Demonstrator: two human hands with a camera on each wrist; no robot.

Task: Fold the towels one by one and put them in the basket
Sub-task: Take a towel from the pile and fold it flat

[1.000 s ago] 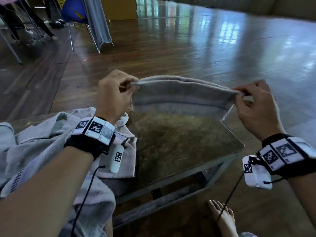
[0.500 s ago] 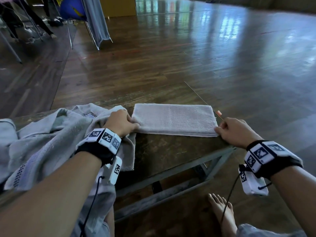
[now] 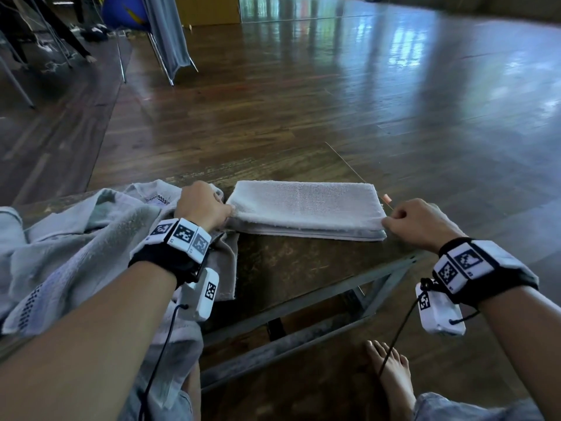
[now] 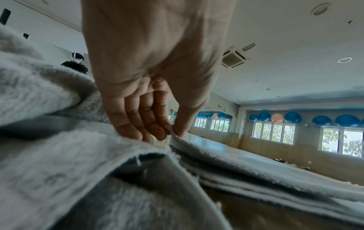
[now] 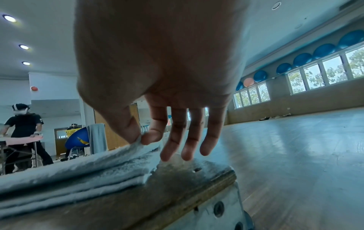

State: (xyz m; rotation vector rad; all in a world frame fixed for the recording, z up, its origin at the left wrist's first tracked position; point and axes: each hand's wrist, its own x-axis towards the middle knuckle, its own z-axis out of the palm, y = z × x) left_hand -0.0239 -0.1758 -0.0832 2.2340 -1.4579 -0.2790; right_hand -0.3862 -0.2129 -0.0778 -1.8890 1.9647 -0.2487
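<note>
A folded grey towel point(image 3: 306, 212) lies flat on the wooden table point(image 3: 297, 268), a long strip of several layers. My left hand point(image 3: 203, 208) pinches its near left corner; in the left wrist view the thumb and fingers point(image 4: 157, 132) close on the top layer's edge point(image 4: 197, 149). My right hand point(image 3: 416, 221) pinches the near right corner of the towel point(image 5: 78, 168) between thumb and forefinger point(image 5: 141, 137), the other fingers hanging loose over the table's end. No basket is in view.
A heap of unfolded grey towels point(image 3: 66, 247) covers the table's left part and spills over its front edge. The table's right corner and metal frame point(image 3: 394, 268) lie just under my right wrist. My bare foot point(image 3: 391, 378) rests below. Chairs point(image 3: 145, 41) stand far back left.
A second ago both hands held the towel up in the air by its top corners. It has since been laid down folded on the table, and both hands now pinch its near corners.
</note>
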